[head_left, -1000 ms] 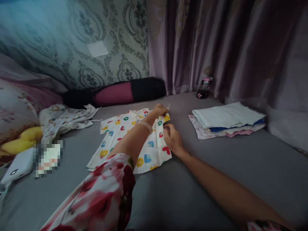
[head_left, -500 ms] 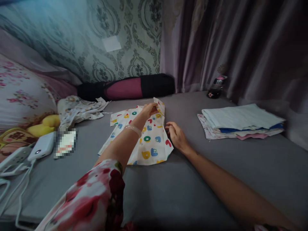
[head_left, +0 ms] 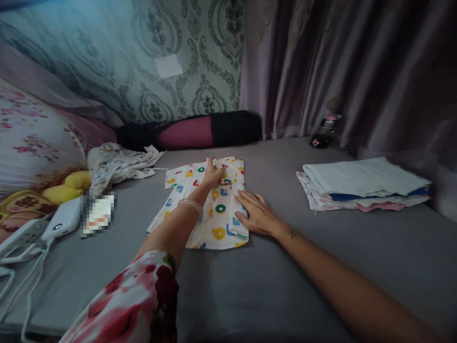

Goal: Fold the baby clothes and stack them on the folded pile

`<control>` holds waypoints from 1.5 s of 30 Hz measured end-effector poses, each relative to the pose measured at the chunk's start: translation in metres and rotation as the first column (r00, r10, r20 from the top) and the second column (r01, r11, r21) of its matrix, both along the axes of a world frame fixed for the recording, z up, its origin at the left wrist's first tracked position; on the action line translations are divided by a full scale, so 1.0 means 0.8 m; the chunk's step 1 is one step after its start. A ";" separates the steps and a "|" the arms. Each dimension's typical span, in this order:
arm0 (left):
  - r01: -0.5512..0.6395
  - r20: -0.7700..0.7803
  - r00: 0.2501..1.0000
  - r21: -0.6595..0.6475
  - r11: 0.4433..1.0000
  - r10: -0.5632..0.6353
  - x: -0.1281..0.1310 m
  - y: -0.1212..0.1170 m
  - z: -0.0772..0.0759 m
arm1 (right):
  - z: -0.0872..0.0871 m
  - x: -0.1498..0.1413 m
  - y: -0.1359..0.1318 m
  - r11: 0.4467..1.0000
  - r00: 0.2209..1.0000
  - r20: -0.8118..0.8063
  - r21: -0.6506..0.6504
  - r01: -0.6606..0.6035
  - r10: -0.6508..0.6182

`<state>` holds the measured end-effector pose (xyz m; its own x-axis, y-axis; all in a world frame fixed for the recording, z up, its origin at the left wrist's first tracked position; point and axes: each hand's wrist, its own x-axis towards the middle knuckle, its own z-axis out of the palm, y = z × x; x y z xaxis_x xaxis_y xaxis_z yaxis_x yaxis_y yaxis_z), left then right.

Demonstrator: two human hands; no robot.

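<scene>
A small white shirt (head_left: 205,233) printed with colourful letters lies spread on the grey sheet, one short sleeve pointing left. Its right side is folded inward in a narrow strip. My left hand (head_left: 214,175), a pale bangle on its wrist, rests on the upper part of the shirt near the folded sleeve, thumb and finger apart. Flat along the folded right edge lies my right hand (head_left: 257,213), its fingers stretched over the cloth. Part of the shirt's left half is hidden under my left forearm.
A stack of folded clothes (head_left: 360,178) sits at the right, a dark bottle (head_left: 323,132) behind it. Crumpled cloth (head_left: 114,164), a power bank (head_left: 62,219) and a power strip (head_left: 23,233) with cables lie left. A black and maroon roll (head_left: 193,131) lines the wall.
The shirt's right side and sleeve have been folded inward to the left. My left hand has moved slightly left; my right hand has come onto the folded edge and flattened.
</scene>
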<state>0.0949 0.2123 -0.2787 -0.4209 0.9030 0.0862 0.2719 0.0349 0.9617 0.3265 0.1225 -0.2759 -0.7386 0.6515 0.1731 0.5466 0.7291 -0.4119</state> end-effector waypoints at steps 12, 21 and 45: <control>0.002 -0.707 0.706 -0.040 0.999 -0.030 0.004 0.004 -0.006 | 0.001 0.000 0.000 1.000 0.999 0.034 -0.005 -0.013 0.014; 0.034 -0.599 0.801 0.010 0.999 -0.021 -0.005 -0.011 -0.020 | 0.007 0.000 0.011 1.000 1.000 0.021 -0.006 -0.013 0.013; 0.049 -0.569 0.822 0.032 0.998 -0.022 -0.008 -0.006 -0.031 | -0.012 -0.110 0.183 0.943 0.915 0.233 0.040 0.330 -0.330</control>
